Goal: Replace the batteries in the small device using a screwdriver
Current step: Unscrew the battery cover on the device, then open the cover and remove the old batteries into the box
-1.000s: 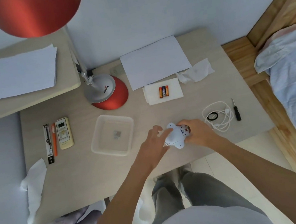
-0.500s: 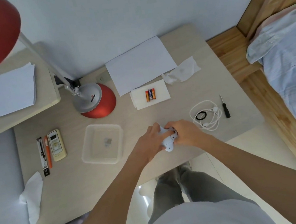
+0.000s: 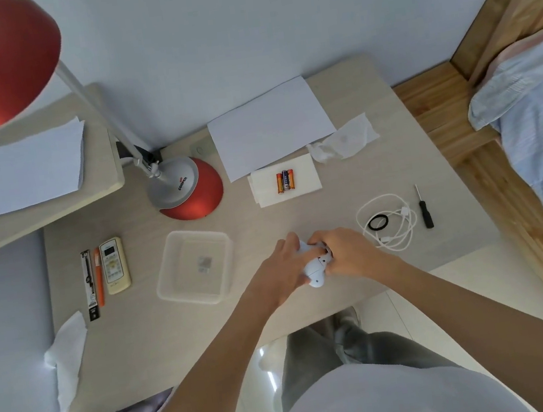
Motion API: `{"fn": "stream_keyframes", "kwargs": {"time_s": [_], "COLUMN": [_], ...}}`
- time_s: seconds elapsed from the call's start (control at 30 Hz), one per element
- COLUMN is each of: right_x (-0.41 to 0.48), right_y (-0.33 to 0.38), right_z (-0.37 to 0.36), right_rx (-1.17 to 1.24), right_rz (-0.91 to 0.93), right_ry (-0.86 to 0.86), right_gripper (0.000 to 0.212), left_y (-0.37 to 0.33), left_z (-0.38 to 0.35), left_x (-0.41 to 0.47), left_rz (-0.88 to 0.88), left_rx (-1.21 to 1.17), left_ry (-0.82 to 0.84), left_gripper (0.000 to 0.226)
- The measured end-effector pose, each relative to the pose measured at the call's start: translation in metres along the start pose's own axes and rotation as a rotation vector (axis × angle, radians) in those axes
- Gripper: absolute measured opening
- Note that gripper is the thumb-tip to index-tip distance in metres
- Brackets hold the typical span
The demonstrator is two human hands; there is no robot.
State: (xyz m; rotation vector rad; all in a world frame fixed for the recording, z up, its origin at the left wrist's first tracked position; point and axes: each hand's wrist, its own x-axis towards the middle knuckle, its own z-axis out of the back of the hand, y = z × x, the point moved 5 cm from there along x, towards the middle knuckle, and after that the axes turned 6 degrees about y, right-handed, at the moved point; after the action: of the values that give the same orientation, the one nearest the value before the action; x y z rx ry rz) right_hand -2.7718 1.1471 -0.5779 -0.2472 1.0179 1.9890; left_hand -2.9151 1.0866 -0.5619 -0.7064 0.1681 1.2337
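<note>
Both hands are on the small white device (image 3: 316,270), which sits just above the counter (image 3: 163,337) near its front edge, a little right of the middle. The left hand (image 3: 283,266) wraps the device's left side in a closed grip, and the right hand (image 3: 347,253) closes on its right end, fingertips (image 3: 317,239) curled over the top where a dark opening seems to show. Whether that opening is the battery bay cannot be told at this size.

As for progress, the screwdriver (image 3: 424,208) lies untouched near the right edge, just beyond the coiled white cable (image 3: 391,223) and black ring (image 3: 378,222). Something small and grey (image 3: 204,264) rests in the clear plastic tray (image 3: 169,281) left of the hands; it may be a removed cover or screws, which would suggest the unscrewing is done, though that is a guess. Three batteries (image 3: 285,181) lie side by side on a folded tissue (image 3: 304,180) toward the back of the counter, well apart from the device. Whether they are the fresh cells or the spent ones is not readable.

So the device is probably open and being worked by hand, with cells being pulled or seated. Likely left to do: finishing the swap, refitting the cover and driving the screws home.
</note>
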Motion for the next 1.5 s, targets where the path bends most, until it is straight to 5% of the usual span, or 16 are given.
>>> {"fn": "stream_keyframes", "kwargs": {"time_s": [0.6, 0.83, 1.5], "right_x": [0.001, -0.001, 0.002], "right_y": [-0.002, -0.005, -0.008], "right_z": [-0.003, -0.003, -0.005], "right_rx": [-0.066, -0.089, -0.166], "right_rz": [-0.016, -0.025, -0.032], "right_ry": [-0.016, -0.03, 0.005], "right_gripper": [0.056, 0.049, 0.058], "left_y": [0.003, -0.007, 0.079], "left_z": [-0.018, -0.016, -0.094], "left_x": [-0.02, -0.044, -0.113], "left_rz": [-0.036, -0.006, 0.356], "left_rx": [-0.066, -0.017, 0.023], "left_ry": [-0.2, -0.33, -0.144], "left_gripper": [0.069, 0.096, 0.115]}}
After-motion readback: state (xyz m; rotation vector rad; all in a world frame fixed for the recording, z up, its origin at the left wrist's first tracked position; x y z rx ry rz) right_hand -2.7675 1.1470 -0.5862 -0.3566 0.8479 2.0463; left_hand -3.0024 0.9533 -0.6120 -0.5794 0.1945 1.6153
